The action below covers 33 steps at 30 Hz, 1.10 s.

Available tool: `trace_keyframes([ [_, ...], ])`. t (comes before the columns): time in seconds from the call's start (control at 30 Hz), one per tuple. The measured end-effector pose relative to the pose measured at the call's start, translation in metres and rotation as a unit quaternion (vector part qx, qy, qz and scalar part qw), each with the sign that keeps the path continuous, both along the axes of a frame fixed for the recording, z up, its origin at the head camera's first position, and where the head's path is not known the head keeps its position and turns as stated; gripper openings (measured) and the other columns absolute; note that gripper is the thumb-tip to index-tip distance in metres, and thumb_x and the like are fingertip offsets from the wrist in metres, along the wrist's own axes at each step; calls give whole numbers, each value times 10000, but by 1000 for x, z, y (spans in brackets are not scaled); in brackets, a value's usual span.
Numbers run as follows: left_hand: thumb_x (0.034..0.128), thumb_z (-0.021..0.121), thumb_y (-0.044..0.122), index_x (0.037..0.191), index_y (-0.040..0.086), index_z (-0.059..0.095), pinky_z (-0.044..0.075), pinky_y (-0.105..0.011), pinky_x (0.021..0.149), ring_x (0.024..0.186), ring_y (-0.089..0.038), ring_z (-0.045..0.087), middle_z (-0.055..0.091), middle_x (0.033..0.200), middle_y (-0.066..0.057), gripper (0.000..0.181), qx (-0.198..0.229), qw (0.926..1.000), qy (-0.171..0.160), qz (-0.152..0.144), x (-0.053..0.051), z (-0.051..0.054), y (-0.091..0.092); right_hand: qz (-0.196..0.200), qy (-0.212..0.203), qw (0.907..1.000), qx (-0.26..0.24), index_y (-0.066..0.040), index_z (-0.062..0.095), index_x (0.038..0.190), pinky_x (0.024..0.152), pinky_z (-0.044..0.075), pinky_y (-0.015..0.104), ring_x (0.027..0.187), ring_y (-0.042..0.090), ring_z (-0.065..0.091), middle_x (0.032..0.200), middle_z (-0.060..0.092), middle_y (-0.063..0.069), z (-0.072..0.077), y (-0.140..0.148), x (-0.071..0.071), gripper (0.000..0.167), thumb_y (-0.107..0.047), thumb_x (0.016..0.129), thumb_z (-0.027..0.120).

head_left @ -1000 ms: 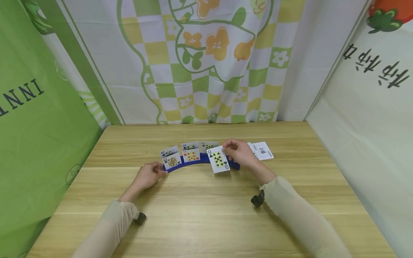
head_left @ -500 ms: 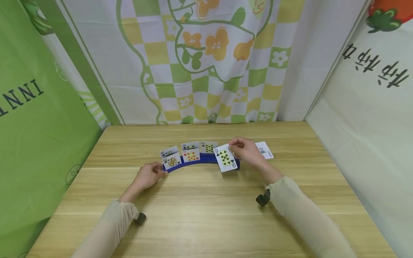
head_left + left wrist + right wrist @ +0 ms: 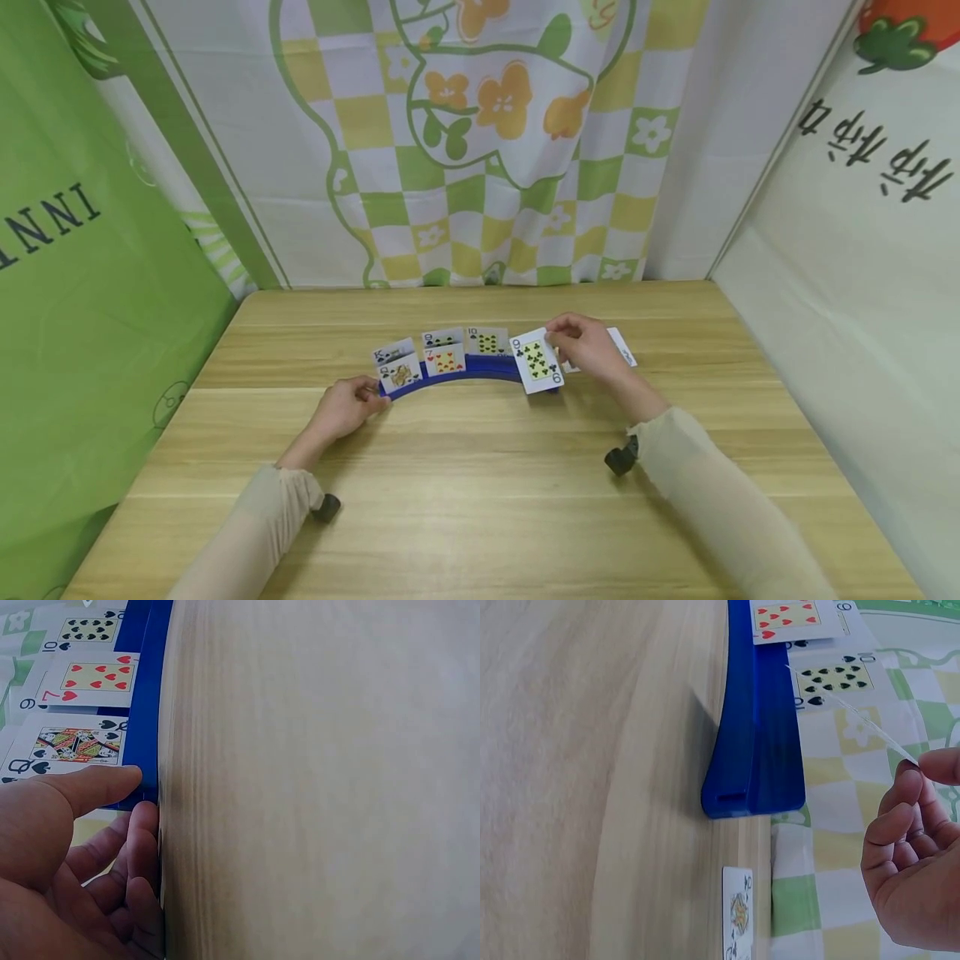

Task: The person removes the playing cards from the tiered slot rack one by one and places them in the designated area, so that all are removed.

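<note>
A curved blue card holder (image 3: 480, 367) lies across the table. My left hand (image 3: 345, 408) grips its left end; in the left wrist view the thumb (image 3: 112, 780) lies on the blue rim (image 3: 146, 690). Queen of spades (image 3: 400, 375) stands in front of a king, and the seven of hearts (image 3: 446, 360) in front of a nine. Further right is the ten of spades (image 3: 488, 341). Above the holder's right end, my right hand (image 3: 592, 354) pinches the nine of clubs (image 3: 536, 360) at its upper right corner. The right wrist view shows that card (image 3: 870, 727) nearly edge-on.
Loose cards (image 3: 621, 346) lie on the table behind my right hand, partly covered by it. One figure card (image 3: 737, 911) shows past the holder's end in the right wrist view. A patterned cloth (image 3: 495, 225) hangs behind the wooden table (image 3: 465, 483).
My right hand has moved right and slightly away with the nine of clubs, from beside the ten of spades to the holder's right end. My left hand has stayed in place.
</note>
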State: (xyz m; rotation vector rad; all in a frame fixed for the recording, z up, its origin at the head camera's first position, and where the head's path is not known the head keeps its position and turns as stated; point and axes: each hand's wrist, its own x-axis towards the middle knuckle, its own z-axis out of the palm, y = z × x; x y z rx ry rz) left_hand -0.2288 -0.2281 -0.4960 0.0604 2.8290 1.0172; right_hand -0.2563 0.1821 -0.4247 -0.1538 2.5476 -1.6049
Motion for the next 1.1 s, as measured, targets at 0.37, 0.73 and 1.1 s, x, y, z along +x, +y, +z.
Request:
trace_keyframes([
  [0.37,876,750,295,1179,-11,662,471,-275,648,721,-149,593,724,908,-89,440,57,10000,-38,-43,1,0,0,-270,-180,9982,-495,49,593,1178,583,454,237,650,129,541,814,606,-4,1,16,-6,268,-132,981,580],
  [0.73,875,752,287,1170,-9,664,464,-268,637,707,-150,589,724,902,-93,428,52,10000,-4,-56,0,-1,1,-491,-141,9983,-293,44,597,1204,604,497,264,685,143,556,794,622,-33,-1,31,-13,290,-154,995,563],
  [1.1,877,753,279,1172,-13,664,467,-271,641,720,-155,593,723,907,-96,424,98,9999,-39,-10,0,-1,1,-568,-196,9978,-293,44,583,1250,571,452,235,679,109,545,803,620,-47,0,44,-16,328,-163,996,562],
])
